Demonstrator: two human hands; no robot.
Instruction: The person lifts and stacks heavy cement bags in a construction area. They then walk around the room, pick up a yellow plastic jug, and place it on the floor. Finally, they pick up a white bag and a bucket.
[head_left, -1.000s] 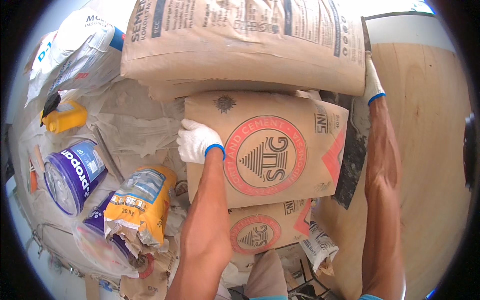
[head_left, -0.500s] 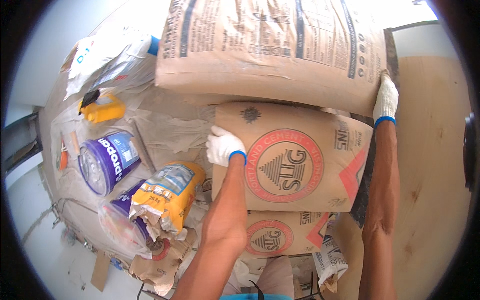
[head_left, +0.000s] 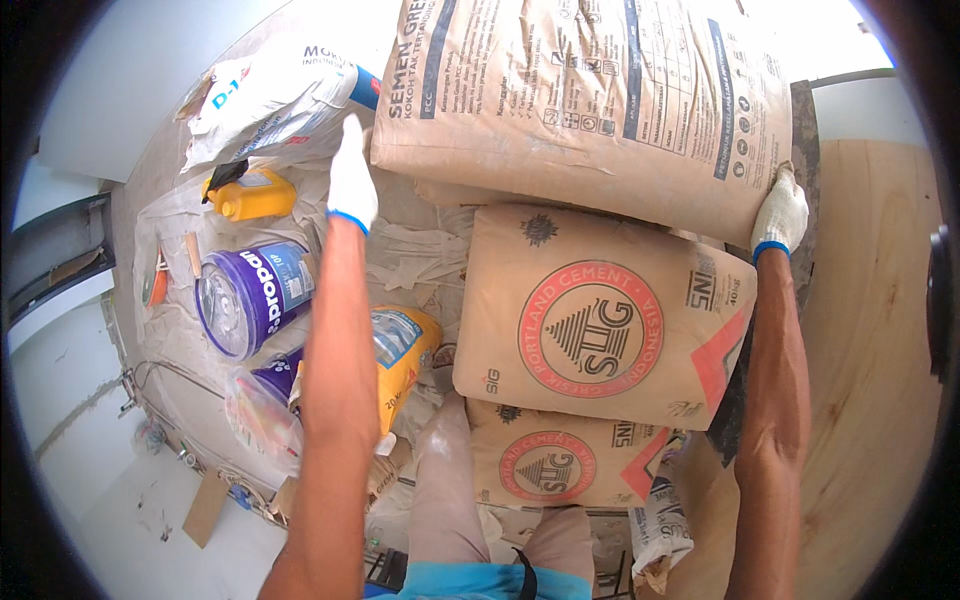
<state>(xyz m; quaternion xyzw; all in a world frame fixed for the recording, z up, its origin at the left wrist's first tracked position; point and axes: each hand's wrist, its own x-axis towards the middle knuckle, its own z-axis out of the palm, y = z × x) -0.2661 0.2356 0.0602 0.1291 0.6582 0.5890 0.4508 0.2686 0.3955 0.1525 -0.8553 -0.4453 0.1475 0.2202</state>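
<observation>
A large brown paper cement bag [head_left: 560, 190] lies across the top of the view, printed side up. My right hand [head_left: 782, 212], in a white knit glove with a blue cuff, is closed on its near right corner. My left hand [head_left: 352, 185], gloved the same way, is beside the bag's near left corner with fingers stretched out; contact is not clear. A second cement bag [head_left: 500, 300] with a red ring emblem lies nearer me, and a third cement bag [head_left: 485, 470] lies partly under its near edge.
To the left are a white sack [head_left: 270, 120], a yellow jerrycan [head_left: 258, 196], a purple bucket [head_left: 240, 300] and a yellow bag [head_left: 420, 340], partly behind my left forearm. A wooden panel [head_left: 870, 330] runs along the right. Creased sheeting [head_left: 410, 240] covers the floor.
My left hand has moved from the middle bag's left edge forward and left to beside the far bag's corner. My right hand keeps its hold. The view has shifted, and my leg shows now.
</observation>
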